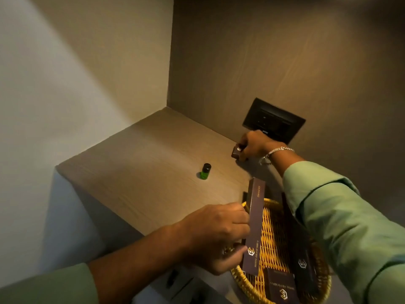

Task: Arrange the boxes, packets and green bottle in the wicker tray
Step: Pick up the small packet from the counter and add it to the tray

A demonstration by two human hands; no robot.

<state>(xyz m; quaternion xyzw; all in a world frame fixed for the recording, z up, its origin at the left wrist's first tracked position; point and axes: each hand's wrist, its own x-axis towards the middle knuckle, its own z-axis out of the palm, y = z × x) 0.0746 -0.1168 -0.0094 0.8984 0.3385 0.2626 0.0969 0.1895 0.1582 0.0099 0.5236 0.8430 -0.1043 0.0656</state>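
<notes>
Brown long box (255,224) gold-printed, upright in wicker tray (274,229).

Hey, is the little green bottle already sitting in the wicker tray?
No, the green bottle stands upright on the wooden counter, well apart from the wicker tray, and neither hand touches it.

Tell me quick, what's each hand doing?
Left hand: closed on the long brown box.
Right hand: closed on a small brown box.
</notes>
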